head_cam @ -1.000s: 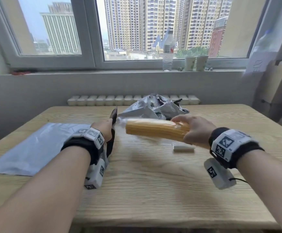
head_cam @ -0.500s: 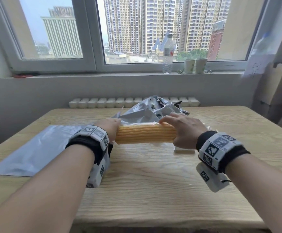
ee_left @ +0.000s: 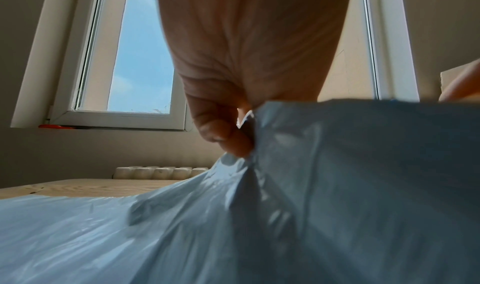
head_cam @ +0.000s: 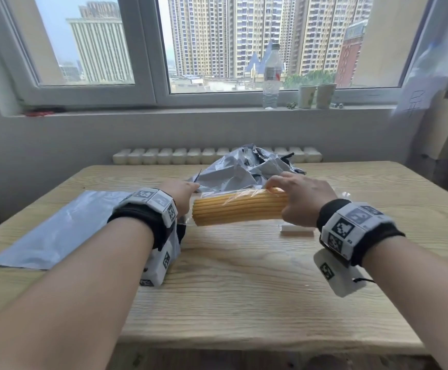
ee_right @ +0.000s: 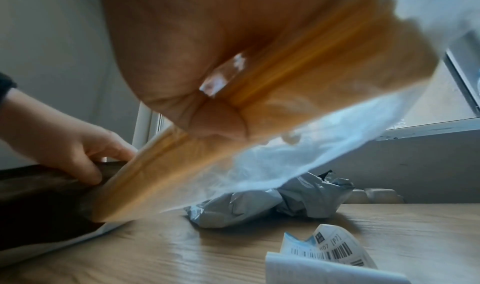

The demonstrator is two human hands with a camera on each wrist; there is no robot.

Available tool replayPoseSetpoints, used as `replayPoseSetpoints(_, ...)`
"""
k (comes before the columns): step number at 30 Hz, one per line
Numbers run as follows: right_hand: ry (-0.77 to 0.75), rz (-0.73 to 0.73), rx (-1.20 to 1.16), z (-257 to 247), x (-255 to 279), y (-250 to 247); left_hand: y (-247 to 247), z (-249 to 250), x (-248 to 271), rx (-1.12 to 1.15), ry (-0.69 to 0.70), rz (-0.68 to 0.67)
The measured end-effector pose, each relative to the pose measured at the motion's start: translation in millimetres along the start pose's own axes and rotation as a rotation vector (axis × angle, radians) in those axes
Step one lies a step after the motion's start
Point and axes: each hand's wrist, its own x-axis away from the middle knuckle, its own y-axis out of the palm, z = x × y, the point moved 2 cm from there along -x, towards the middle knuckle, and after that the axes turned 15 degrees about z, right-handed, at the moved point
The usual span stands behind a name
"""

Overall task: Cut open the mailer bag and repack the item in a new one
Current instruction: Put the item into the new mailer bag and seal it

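The item is a yellow ribbed bundle in clear wrap (head_cam: 240,209), held level above the table's middle. My right hand (head_cam: 296,198) grips its right end, and the right wrist view shows the bundle (ee_right: 259,107) pressed under the palm. My left hand (head_cam: 181,194) pinches the upper lip of the new grey mailer bag (head_cam: 57,231) and holds its dark mouth apart. The bundle's left end sits in that mouth. In the left wrist view thumb and finger pinch the grey film (ee_left: 285,185). The cut-open old mailer (head_cam: 247,169) lies crumpled behind.
A folded white shipping label (head_cam: 296,232) lies on the wooden table (head_cam: 244,289) under my right hand; the right wrist view shows its barcodes (ee_right: 335,249). A water bottle (head_cam: 271,76) and two paper cups (head_cam: 316,96) stand on the windowsill. Cardboard leans at the right.
My right hand has carried the yellow bundle leftward until its left end entered the mouth of the new mailer. My left hand has kept its pinch on the bag's lip.
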Motion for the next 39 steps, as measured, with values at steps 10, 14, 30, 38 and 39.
replayPoseSetpoints(10,0.064,-0.012,-0.044,4.3,6.4,2.5,-22.2,25.7,-4.4,0.161,0.009,0.012)
replayPoseSetpoints(14,0.018,-0.046,0.070,0.9,8.7,4.6,-22.9,27.0,1.5,0.149,0.015,0.001)
replayPoseSetpoints(30,0.173,0.051,-0.014,3.2,11.5,-18.0,-21.2,7.6,7.9,0.127,-0.017,-0.010)
replayPoseSetpoints(38,-0.162,0.099,0.030,-29.6,11.9,-7.3,-21.5,3.7,10.5,0.161,-0.014,0.035)
replayPoseSetpoints(39,-0.223,0.109,0.049,-33.8,11.8,-8.2,-21.3,2.1,10.9,0.166,-0.020,0.032)
